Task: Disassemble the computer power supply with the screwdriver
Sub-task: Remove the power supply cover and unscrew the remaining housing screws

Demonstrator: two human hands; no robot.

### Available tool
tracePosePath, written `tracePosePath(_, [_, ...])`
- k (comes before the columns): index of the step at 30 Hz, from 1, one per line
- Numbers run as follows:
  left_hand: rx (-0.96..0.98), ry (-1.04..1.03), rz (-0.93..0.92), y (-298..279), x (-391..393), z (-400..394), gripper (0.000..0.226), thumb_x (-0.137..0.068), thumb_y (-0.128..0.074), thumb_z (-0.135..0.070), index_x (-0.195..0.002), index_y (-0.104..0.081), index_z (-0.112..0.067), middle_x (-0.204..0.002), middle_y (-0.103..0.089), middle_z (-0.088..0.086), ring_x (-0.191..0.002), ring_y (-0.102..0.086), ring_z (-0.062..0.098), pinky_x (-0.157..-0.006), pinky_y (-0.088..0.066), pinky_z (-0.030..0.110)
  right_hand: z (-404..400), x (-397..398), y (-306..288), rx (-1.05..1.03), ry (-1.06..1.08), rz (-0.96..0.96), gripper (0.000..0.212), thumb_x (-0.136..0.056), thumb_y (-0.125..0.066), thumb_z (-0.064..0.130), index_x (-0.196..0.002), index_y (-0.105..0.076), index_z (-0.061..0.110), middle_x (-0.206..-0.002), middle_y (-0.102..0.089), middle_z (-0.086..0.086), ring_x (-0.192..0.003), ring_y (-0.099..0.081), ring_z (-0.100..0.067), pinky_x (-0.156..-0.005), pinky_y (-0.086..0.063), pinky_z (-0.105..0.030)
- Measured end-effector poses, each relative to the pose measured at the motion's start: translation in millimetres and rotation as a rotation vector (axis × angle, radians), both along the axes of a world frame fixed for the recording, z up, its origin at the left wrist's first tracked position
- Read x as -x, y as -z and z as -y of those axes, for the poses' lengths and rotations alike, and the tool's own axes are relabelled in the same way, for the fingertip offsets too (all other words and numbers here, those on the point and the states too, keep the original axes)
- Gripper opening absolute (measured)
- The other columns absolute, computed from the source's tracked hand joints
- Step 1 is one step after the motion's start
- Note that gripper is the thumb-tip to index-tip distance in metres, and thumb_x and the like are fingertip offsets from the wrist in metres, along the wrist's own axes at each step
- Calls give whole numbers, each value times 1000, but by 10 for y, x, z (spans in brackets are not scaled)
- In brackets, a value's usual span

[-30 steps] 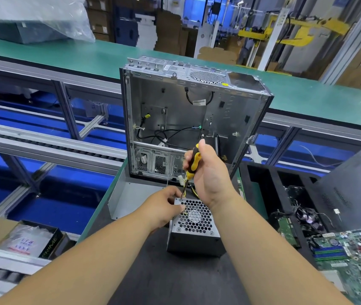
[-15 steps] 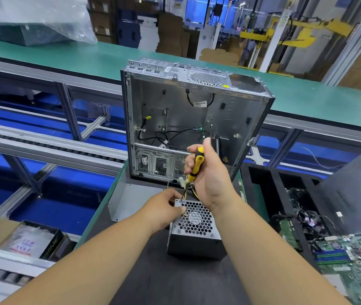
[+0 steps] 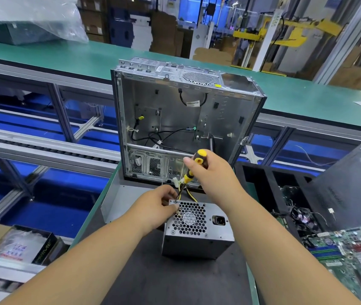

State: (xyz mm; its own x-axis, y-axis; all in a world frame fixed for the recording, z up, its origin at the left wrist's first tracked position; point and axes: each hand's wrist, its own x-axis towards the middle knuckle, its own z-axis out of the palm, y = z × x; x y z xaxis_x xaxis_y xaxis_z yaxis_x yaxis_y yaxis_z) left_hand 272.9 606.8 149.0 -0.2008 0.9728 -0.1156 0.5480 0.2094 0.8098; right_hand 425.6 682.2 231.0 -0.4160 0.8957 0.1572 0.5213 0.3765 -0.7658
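Gripping the screwdriver (image 3: 195, 167), the right hand (image 3: 213, 177) works the supply (image 3: 197, 230); the left hand (image 3: 158, 206) clasps its corner (case (image 3: 184, 111) holds loose cables).

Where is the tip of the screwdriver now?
In the head view, the screwdriver tip sits at the top left corner of the power supply, beside the left hand.
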Motion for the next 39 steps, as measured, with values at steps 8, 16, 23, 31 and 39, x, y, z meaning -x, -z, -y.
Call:
tracePosePath(8, [-185,-25,-271,-80,13,-15,4,-84,-74,-34,-87,-72,-35,-91,-59,-17,-91,-56,4,-78,-43,23,39,-63,-10,38,26,-59,37,-91,-58,55,-82,-54,20,-78,-63,-6,-63,-51,-8,-67,-49,-36])
tracePosePath(16, [-250,-36,-185,-124,8,-34,18,-86,-73,-26,-74,-66,-37,-84,-64,-13,-83,-58,3,-75,-48,25,73,-219,-69,60,144,-306,35,-94,-56,49,-84,-52,15,-75,-65,-5,-51,-43,-1,-60,-39,-29])
tracePosePath(23, [-133,-51,454,-358,-325,-139,19,-92,-67,-31,-74,-71,-27,-72,-66,-6,-66,-56,10,-70,-49,36,12,-531,-102,-1,-43,-148,12,-95,-62,20,-93,-62,31,-95,-62,11,-83,-56,3,-74,-42,-17])
tracePosePath(31, [-7,-13,752,-511,-861,-309,28,-95,-61,-11,-70,-73,-14,-59,-61,-6,-52,-54,3,-53,-48,14,-12,-927,20,32,-83,-129,16,-84,-79,24,-83,-72,38,-91,-71,17,-91,-65,-1,-85,-54,-26])
tracePosePath(39, [31,-23,780,-443,-1105,-449,17,-90,-70,-21,-78,-81,-15,-76,-71,3,-61,-60,5,-61,-53,16,-146,-1276,120,-31,-70,-58,16,-80,-82,17,-83,-73,31,-86,-68,15,-88,-62,-3,-81,-53,-27])
